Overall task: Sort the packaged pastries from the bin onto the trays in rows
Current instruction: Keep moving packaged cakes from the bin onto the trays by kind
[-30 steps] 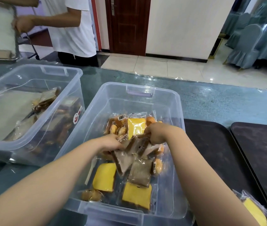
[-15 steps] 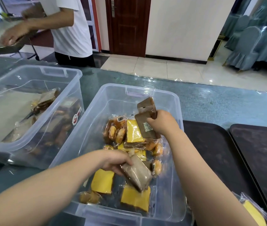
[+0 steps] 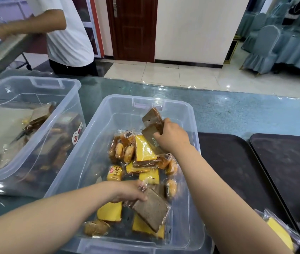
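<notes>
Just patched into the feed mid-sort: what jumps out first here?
Both hands are over the middle clear bin: the right hand grips two brown packaged slices near its far right corner, and the left hand holds another brown slice at the near side. Yellow cake packs lie beneath. Two dark trays sit to the right.

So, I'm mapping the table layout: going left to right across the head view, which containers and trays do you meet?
Left bin → middle bin with both hands in it → near tray → far-right tray.
</notes>
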Action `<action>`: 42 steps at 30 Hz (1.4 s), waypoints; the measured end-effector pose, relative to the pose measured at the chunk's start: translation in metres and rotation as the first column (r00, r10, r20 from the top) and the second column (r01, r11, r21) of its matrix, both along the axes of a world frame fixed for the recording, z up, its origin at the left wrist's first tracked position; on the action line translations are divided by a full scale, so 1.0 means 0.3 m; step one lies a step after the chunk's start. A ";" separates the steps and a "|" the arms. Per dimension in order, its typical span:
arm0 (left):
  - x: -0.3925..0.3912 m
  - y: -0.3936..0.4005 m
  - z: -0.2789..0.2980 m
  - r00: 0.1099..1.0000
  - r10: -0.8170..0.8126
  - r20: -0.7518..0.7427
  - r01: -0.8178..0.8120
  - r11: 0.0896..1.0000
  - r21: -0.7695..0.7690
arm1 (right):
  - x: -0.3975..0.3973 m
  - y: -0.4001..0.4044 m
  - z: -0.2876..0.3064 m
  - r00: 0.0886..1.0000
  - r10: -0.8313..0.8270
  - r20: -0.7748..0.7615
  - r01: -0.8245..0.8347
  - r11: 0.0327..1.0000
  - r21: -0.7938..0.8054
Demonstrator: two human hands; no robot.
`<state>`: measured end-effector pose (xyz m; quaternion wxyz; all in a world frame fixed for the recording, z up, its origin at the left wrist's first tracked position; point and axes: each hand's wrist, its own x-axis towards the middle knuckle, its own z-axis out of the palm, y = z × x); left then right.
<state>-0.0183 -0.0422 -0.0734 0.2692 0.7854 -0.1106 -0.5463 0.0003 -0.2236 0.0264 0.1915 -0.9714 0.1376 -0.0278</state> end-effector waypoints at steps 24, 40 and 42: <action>-0.102 -0.170 0.484 0.061 -0.008 0.998 0.045 0.999 0.006 | -0.367 -0.373 0.197 0.938 -0.141 0.317 0.036 0.949 0.314; -0.551 -1.047 0.413 0.100 0.126 0.987 0.176 0.974 -0.142 | -0.969 -1.249 -0.030 0.914 -0.354 0.199 0.172 0.781 0.601; -0.614 -1.159 0.333 0.312 0.163 0.936 0.173 0.959 -0.225 | -1.063 -1.347 -0.089 0.916 -0.377 0.137 0.227 0.769 0.598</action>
